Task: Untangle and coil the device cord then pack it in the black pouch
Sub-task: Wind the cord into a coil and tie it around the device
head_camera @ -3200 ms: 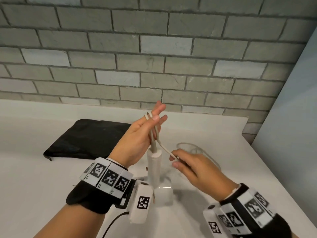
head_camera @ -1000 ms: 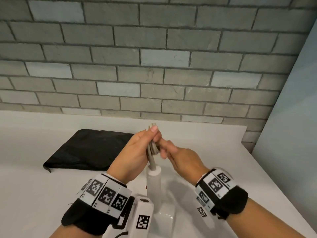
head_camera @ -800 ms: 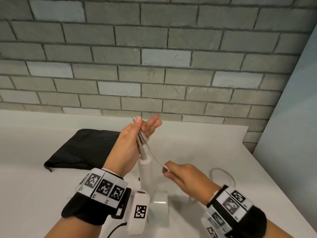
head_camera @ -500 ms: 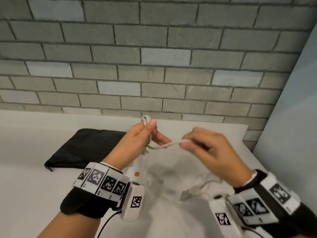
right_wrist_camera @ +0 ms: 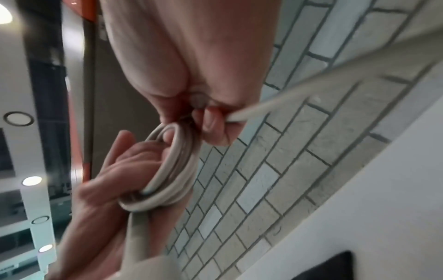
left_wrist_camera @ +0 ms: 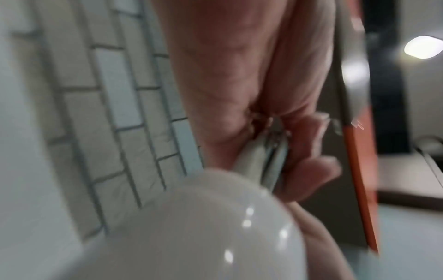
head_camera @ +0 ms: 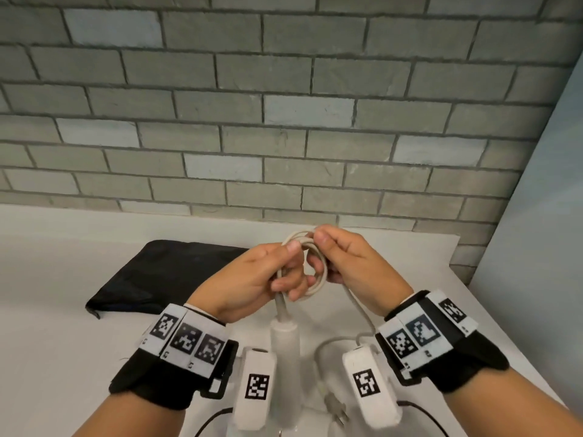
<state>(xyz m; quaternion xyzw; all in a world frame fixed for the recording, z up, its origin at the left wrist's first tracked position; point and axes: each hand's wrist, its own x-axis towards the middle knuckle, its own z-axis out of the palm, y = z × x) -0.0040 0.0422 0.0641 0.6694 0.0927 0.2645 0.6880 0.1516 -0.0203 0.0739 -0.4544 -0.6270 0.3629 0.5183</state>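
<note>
Overhead, black pouch (head_camera: 164, 275) shows (wrist views: mostly coiled cord (right_wrist_camera: 172, 170)).

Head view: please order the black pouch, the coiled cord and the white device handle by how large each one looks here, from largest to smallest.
1. black pouch, clearly the largest.
2. and 3. coiled cord and white device handle: they look similar, and the handle is partly hidden and nearer the camera, so I do not rank them.
</note>
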